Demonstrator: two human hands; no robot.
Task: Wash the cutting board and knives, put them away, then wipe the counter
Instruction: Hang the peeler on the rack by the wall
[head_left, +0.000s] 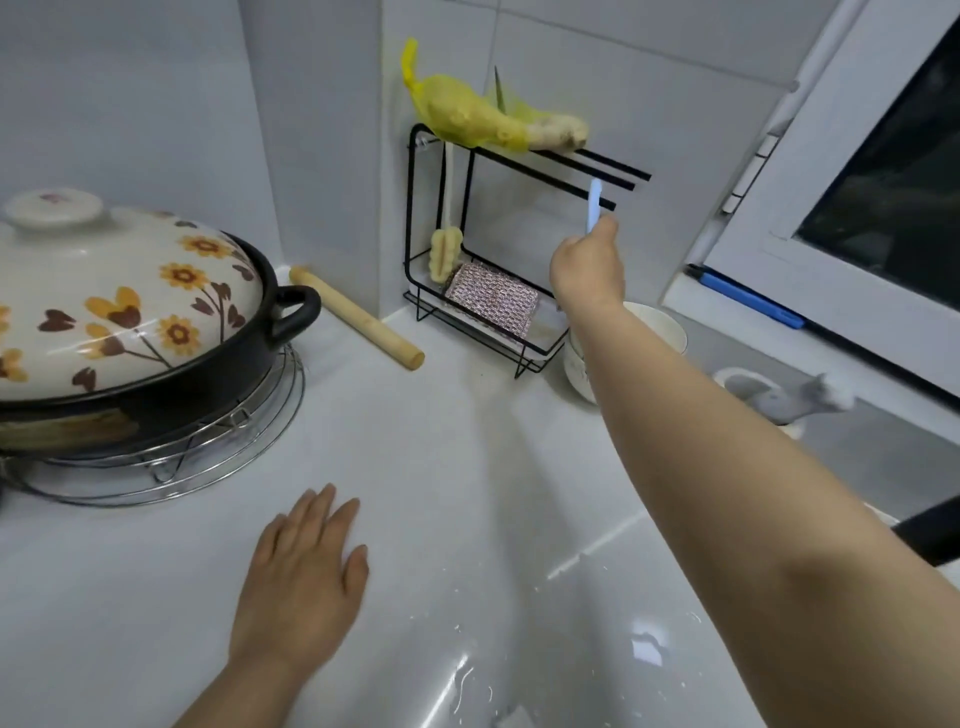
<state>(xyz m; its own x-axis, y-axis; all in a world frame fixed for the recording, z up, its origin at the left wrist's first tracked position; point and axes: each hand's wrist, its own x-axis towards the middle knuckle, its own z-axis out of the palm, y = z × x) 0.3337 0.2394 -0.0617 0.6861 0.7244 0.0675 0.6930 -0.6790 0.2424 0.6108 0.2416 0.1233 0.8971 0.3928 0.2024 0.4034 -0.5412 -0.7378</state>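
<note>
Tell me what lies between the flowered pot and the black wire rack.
A wooden rolling pin lies on the counter between the pot and the rack; the head view shows it.

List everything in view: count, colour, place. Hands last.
clay pot: 1, black, flowered cream lid, left on trivet
trivet: 1, silver wire, under pot
rolling pin: 1, wooden, counter by wall corner
wire rack: 1, black, counter against wall
ginger in net bag: 1, yellow, atop rack
loofah brush: 1, pale yellow, hanging in rack
scouring pad: 1, pinkish, rack's bottom tray
bowls: apparently 2, white, right of rack
blue item: 1, window sill, unidentifiable
pale blue handle: 1, at rack, rest hidden
counter: 1, white, wet in front
left hand: flat on counter
right hand: grips pale blue handle
</note>
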